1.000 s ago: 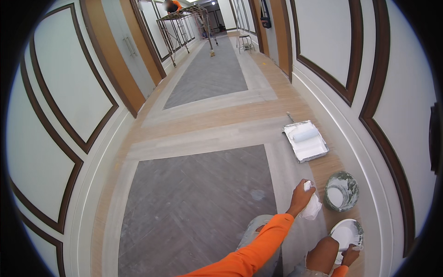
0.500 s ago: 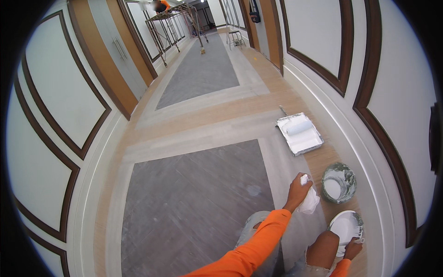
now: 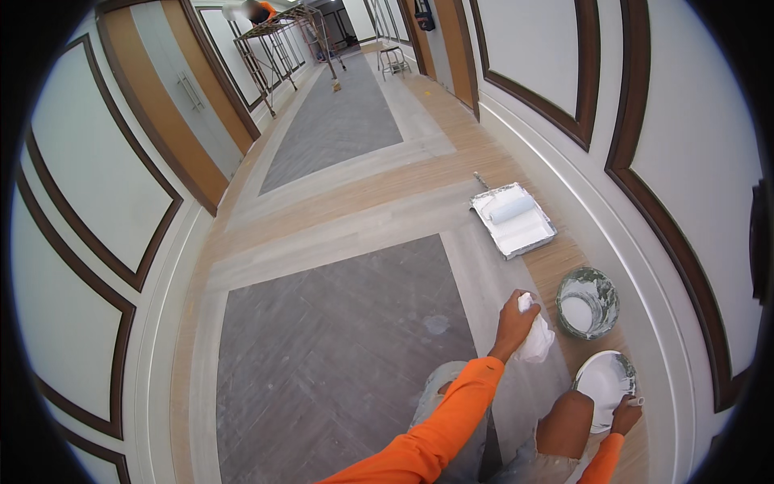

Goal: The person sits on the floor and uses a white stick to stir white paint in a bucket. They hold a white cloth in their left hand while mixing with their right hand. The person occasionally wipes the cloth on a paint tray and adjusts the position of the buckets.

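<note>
My left hand (image 3: 516, 321) is closed around a crumpled white rag (image 3: 535, 343), thin and slightly see-through, whose loose end hangs below the fingers. Beside my bare right knee, my right hand (image 3: 625, 415) is at the near right rim of a round tub of white paint (image 3: 601, 387). Its fingers are curled round a short pale handle (image 3: 635, 402); whether this belongs to a brush or to the tub is hidden. Just beyond stands a green paint-smeared bucket (image 3: 588, 303) with white paint at its bottom.
A paint tray (image 3: 516, 234) holding a white roller (image 3: 512, 211) lies farther ahead. The white panelled wall (image 3: 677, 161) runs close on the right. Down the corridor are a metal scaffold (image 3: 278, 32) with a person in orange on it, and a stool (image 3: 393, 60).
The view has shifted, so the tray, buckets and corridor sit slightly higher in the picture. The pale handle at my right hand shows more. Both hands keep their holds.
</note>
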`<state>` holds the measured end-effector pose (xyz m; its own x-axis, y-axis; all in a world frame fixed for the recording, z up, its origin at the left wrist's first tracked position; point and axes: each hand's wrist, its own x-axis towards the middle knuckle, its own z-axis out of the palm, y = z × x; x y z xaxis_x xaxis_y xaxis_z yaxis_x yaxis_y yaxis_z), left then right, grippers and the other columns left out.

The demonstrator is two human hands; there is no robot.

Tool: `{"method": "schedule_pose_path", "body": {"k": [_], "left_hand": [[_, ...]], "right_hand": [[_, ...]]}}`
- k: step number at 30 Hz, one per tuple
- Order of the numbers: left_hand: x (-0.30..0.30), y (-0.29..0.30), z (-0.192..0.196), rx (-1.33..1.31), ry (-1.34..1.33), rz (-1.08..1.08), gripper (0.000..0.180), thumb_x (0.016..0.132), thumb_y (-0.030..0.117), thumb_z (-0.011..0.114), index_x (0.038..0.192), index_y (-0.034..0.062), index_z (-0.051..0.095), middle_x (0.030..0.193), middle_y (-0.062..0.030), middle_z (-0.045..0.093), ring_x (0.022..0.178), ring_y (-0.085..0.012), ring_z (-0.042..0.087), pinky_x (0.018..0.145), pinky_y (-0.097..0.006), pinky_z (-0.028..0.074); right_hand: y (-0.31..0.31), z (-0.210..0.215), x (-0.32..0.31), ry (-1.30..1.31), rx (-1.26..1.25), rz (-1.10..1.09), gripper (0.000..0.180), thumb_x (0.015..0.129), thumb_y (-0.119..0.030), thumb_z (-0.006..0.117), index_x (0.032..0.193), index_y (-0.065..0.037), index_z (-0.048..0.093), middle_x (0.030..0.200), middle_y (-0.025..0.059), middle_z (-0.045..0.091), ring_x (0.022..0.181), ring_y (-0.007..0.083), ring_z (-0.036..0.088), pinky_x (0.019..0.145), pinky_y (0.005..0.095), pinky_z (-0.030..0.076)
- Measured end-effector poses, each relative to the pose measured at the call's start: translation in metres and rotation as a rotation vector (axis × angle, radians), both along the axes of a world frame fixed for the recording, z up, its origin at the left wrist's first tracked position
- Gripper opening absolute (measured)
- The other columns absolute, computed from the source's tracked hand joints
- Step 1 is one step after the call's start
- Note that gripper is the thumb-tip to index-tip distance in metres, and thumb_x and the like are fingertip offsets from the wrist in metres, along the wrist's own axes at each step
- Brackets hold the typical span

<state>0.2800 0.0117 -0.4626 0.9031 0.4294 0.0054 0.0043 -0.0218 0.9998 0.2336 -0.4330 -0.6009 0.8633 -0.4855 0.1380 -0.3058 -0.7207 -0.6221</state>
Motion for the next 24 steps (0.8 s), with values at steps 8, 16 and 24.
{"method": "schedule_pose_path", "body": {"k": [8,16,24], "left_hand": [[0.004,-0.006,0.0,0.011,0.006,-0.026,0.023,0.083,0.013,0.062,0.103,0.0014,0.061,0.085,-0.0104,0.065,0.076,-0.0165,0.061,0.071,-0.031,0.049],[0.001,-0.006,0.004,0.008,0.0,0.003,0.024,0.083,0.014,0.063,0.104,0.0021,0.061,0.085,-0.01,0.065,0.076,-0.0169,0.061,0.071,-0.032,0.049],[0.005,-0.008,0.005,0.036,0.042,-0.056,0.03,0.084,0.02,0.064,0.108,0.0017,0.06,0.096,-0.0171,0.068,0.086,-0.0272,0.067,0.079,-0.037,0.051]], "right_hand": [[0.065,0.016,0.007,-0.199,0.49,0.006,0.033,0.093,-0.025,0.059,0.106,0.005,0.069,0.084,0.014,0.07,0.059,0.017,0.061,0.052,0.0333,0.051],[0.008,0.016,-0.009,0.082,0.089,0.001,0.033,0.091,-0.023,0.058,0.089,0.008,0.068,0.06,0.0166,0.061,0.048,0.0207,0.061,0.046,0.038,0.047],[0.071,0.013,0.005,-0.249,0.608,0.028,0.027,0.091,-0.019,0.062,0.099,0.005,0.071,0.082,0.0115,0.067,0.053,0.0149,0.058,0.049,0.0265,0.05]]}}
